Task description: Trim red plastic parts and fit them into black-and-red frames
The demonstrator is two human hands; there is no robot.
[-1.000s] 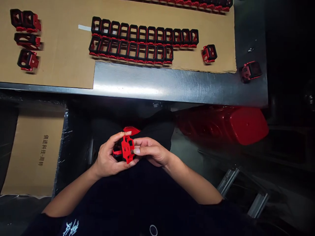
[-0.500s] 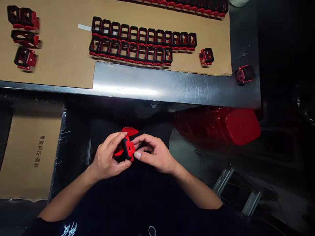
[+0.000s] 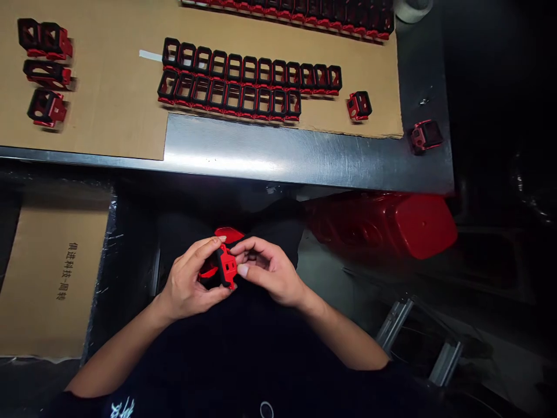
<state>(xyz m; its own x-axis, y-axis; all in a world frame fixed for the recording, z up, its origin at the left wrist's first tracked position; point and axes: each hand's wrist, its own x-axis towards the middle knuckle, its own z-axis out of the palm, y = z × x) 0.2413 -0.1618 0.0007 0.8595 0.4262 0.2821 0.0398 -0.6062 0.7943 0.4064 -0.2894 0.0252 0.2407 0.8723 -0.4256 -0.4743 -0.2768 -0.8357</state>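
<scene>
My left hand [image 3: 189, 278] is closed round a small red-and-black frame [image 3: 228, 266], with the thumb at its top and fingers beneath. The frame is tilted, its red face with small square openings turned to the right. My right hand [image 3: 272, 271] has thumb and forefinger bent in a pinch at the frame's right edge; its other fingers are curled. Behind the hands, over the lap, shows a red piece [image 3: 229, 234], partly hidden.
Two rows of similar frames [image 3: 235, 96] stand on cardboard [image 3: 117, 104] on a metal table [image 3: 261, 154]. More frames stand at the left, back and right. A tape roll [image 3: 413, 8] lies at the back right. Below the table edge is a red plastic container [image 3: 424, 226]; a cardboard box [image 3: 43, 278] is at left.
The view has shifted slightly, so the table things sit a little lower and those on the right further left. Both hands stay at the frame, right fingertips still at its edge.
</scene>
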